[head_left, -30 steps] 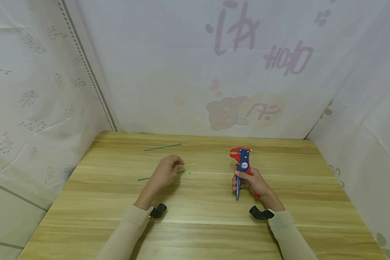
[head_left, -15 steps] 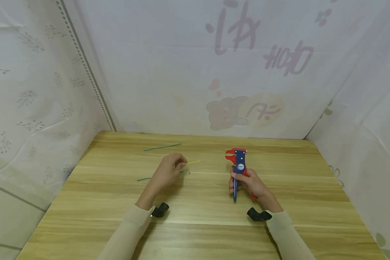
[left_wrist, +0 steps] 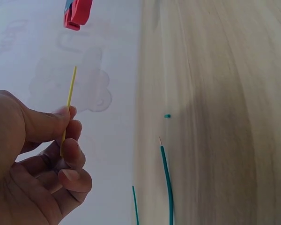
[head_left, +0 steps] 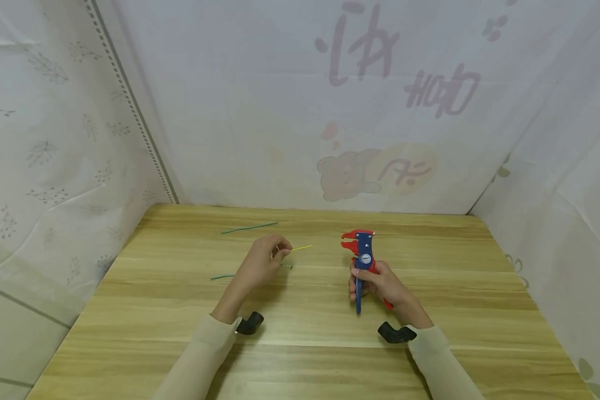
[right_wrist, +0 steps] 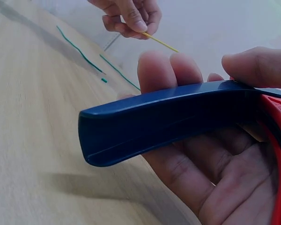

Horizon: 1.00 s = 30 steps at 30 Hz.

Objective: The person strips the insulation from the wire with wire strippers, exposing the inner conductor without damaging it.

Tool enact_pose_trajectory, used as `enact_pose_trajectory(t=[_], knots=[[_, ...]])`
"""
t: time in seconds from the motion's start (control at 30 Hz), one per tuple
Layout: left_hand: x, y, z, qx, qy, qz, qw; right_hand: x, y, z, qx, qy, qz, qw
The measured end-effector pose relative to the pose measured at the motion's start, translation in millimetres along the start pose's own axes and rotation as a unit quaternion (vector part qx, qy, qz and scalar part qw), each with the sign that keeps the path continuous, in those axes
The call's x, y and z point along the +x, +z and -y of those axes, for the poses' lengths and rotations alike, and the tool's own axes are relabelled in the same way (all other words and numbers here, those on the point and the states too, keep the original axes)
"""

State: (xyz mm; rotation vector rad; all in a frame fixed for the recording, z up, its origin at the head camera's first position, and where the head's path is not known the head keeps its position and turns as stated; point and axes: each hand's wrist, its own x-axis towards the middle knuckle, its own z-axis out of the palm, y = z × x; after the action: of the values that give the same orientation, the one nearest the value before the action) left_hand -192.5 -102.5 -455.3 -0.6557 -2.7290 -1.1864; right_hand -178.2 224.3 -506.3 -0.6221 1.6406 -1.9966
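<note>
A pale printed sheet rises behind the wooden counter. Above the counter, the right hand curls its fingers round the handles of a blue-and-red wire stripper, whose red jaws stand parted toward the left. The left hand pinches a yellow wire between thumb and fingers, its free end pointing at the stripper but apart from it. On the counter, the near green wire shows a bare tip; the far green wire lies beyond. A tiny green snippet rests just off that bare tip.
</note>
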Motion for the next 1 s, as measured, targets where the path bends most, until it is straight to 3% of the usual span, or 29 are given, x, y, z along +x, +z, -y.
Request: enact_pose_trajectory(t=[1.0], knots=[[6.7, 1.1, -26.9, -0.013, 0.04, 0.0, 0.9991, 2.5, 17, 11, -0.008, 0.004, 0.034, 0.9994]])
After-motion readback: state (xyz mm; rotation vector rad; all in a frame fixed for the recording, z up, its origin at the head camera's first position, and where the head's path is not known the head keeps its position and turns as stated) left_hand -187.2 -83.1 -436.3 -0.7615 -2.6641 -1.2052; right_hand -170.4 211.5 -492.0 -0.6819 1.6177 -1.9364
